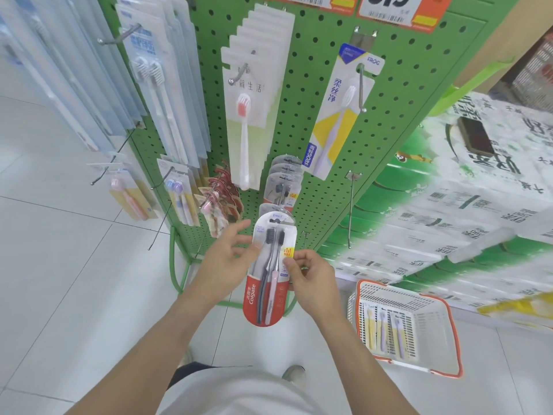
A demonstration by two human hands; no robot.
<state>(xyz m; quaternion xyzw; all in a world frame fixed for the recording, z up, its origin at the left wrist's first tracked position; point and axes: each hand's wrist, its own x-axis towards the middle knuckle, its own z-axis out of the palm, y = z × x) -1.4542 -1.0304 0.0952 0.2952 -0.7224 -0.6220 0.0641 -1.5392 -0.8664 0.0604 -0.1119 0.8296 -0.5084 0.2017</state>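
The right hand [311, 280] pinched the Colgate toothbrush pack [269, 283] near the pegboard rack's [323, 205] lower edge. The left hand [227, 256], fingers spread, touched it. Hanging looked unfinished, with more packs [386, 333] waiting in the basket [425, 310].

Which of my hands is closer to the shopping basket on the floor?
Right. The right hand holds the toothbrush pack up-left of the basket; the left hand is farther left, across the pack.
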